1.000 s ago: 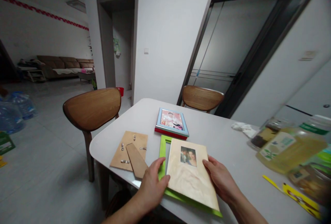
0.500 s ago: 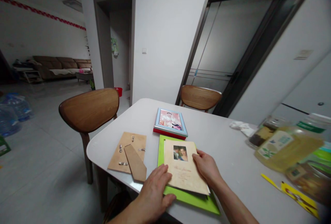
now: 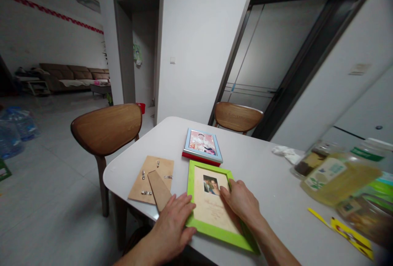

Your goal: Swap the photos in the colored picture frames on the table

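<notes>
Our left hand (image 3: 170, 227) lies spread on the left edge of the green frame (image 3: 190, 200), which sits flat near the worktop's (image 3: 270, 184) front edge. Our right hand (image 3: 241, 202) rests open, its fingertips (image 3: 225, 190) pressing the photo card (image 3: 208, 213) inside the frame. Just beside our left hand lies the tan backing board (image 3: 150, 180) with its strut (image 3: 158, 190). Farther back, a blue frame (image 3: 202, 143) sits on a red one (image 3: 196, 158). Toward the right edge stand blurred jars (image 3: 337, 178).
</notes>
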{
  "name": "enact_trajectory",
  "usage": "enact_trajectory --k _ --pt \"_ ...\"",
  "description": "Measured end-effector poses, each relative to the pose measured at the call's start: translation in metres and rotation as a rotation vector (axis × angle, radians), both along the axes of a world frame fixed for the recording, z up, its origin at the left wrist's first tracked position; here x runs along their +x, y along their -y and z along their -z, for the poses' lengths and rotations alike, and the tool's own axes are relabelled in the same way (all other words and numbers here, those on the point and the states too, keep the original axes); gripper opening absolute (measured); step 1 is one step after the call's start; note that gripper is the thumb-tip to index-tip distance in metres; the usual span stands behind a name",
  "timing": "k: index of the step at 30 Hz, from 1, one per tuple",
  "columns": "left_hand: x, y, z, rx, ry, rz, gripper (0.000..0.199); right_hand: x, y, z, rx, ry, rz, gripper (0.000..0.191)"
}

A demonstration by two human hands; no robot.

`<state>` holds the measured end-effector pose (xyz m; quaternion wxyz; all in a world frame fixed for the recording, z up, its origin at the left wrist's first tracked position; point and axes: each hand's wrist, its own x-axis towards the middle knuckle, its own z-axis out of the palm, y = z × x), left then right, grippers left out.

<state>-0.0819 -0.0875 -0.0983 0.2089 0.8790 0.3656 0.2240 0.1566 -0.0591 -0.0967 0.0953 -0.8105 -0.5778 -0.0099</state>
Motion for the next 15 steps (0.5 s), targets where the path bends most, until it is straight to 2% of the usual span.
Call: enact_trajectory --k 3,6,10,12,15 --pt "-0.038 -0.017 0.007 0.062 -0.010 -0.203 0.041 -0.017 0.004 -0.003 0.124 -0.116 -0.097 0.043" --pt "-0.071 -0.031 0.014 0.061 -0.107 -0.394 0.044 -0.058 0.006 -0.007 0.196 -0.270 -0.342 0.036" --pt "-0.086 -0.035 0.018 0.036 -0.165 -0.405 0.050 -0.126 0.006 -0.007 0.154 -0.288 -0.594 0.032" --pt "-0.086 -0.034 0.020 0.044 -0.152 -0.388 0.052 -0.149 0.004 -0.005 0.129 -0.243 -0.611 0.035" --pt "-0.087 -0.033 0.025 0.073 -0.097 -0.375 0.052 -0.166 -0.001 0.001 0.126 -0.268 -0.601 0.035"
